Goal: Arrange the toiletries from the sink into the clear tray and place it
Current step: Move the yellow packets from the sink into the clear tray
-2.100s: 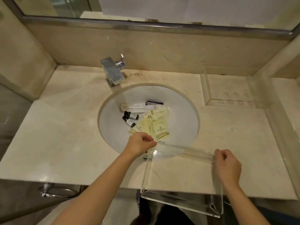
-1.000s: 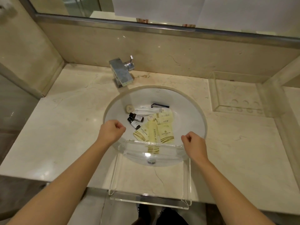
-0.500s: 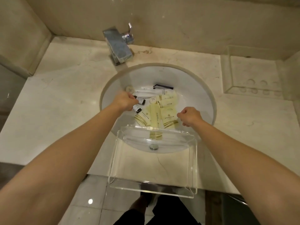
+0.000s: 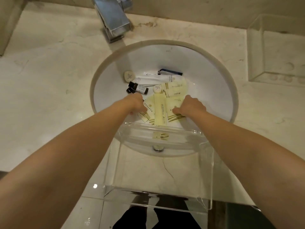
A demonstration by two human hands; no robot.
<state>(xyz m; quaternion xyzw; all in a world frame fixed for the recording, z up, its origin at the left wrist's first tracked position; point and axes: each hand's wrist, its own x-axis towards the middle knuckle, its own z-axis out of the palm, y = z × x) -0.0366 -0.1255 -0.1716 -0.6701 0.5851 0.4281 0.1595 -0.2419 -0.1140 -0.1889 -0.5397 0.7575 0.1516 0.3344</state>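
A beige marble counter (image 4: pixel 41 96) fills the frame, with a round white sink (image 4: pixel 214 76) at centre. Nearest, at lower centre, the clear tray (image 4: pixel 206 171) rests on the counter's front edge, its far wall overlapping the basin. Beyond it, both hands are now down inside the sink; half a second ago they were above the tray's far wall. The left hand (image 4: pixel 136 104) and right hand (image 4: pixel 191 105) each press on the yellow sachets (image 4: pixel 160 111); fingertips are hidden, so grip cannot be told. Farther back lie two dark bottles (image 4: pixel 137 87), white tubes (image 4: pixel 155 78) and a dark razor (image 4: pixel 171 72). The faucet (image 4: pixel 113 19) is cut off at top.
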